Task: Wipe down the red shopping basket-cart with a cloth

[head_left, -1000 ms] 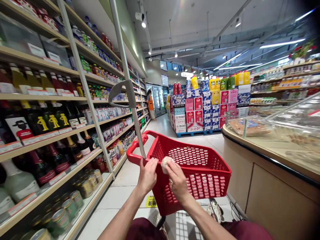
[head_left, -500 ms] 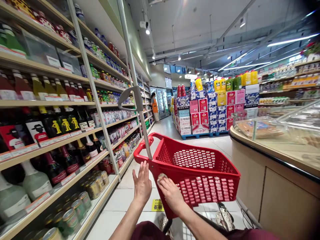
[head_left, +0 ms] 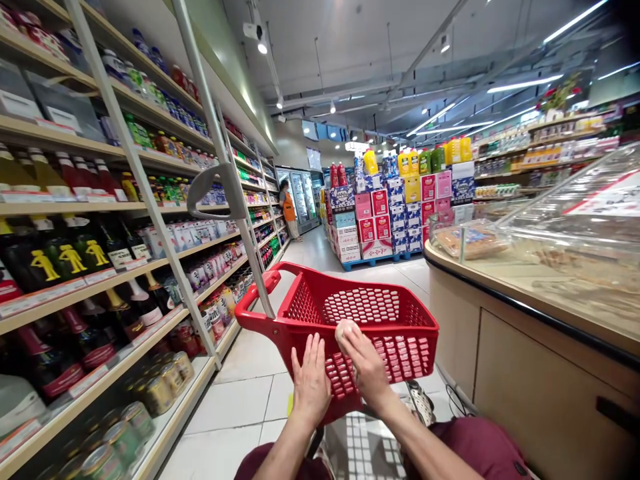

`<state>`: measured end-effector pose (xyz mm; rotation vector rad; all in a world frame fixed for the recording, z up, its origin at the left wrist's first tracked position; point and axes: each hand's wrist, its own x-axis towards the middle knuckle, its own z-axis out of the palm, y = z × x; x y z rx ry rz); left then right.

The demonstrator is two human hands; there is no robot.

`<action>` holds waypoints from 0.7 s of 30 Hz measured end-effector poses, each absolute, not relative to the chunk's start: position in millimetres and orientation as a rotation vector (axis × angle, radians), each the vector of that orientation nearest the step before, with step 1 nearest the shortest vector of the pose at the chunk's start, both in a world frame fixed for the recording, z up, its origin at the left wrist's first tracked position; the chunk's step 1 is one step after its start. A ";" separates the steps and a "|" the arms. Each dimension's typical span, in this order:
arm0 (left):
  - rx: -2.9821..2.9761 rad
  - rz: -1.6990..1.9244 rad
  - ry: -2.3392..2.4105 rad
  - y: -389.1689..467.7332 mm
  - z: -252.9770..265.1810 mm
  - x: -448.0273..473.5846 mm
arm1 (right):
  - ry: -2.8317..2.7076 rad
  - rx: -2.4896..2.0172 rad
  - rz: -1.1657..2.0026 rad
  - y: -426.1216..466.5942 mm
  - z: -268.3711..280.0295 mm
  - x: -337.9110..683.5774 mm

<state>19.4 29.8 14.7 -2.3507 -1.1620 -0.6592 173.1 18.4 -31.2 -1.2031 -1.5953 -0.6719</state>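
Reaching forward from the lower edge of the view, both bare forearms slant up and converge toward the near side of a red shopping basket (head_left: 281, 341). The right hand (head_left: 369, 368) is bent at the knuckles, its back turned up, with the fingers pointing up and to the left. It grasps a small pale wad (head_left: 344, 331), pinned under the fingertips against the upper edge of the basket's near side. The wad pokes out beyond the fingertips, on the side toward the left hand, while its lower part is covered by the fingers.

The left hand (head_left: 311, 380) grips nothing: it is held out flat, fingers extended upward and nearly together, thumb set a little apart, back of the hand facing the wearer. It stands in front of the perforated side, lower than the wad and to its left; from this angle I can't be sure whether the palm touches the plastic. The two hands are near each other but apart.

A metal pole (head_left: 254, 267) rises at a tilt from the basket's left end, beside the red handle (head_left: 273, 280), and carries a grey loop (head_left: 213, 195). Stocked shelves (head_left: 75, 207) line the left, and a wooden counter (head_left: 453, 333) curves along the right.
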 end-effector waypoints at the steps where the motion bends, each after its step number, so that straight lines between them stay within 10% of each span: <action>1: -2.362 -0.652 -1.154 28.4 12.0 24.8 | -1.574 -1.219 -0.675 19.7 -29.8 176.2; 21: -2.527 -0.472 -0.954 21.3 -1.0 95.5 | -1.504 -1.365 -0.632 -1.0 -68.9 241.5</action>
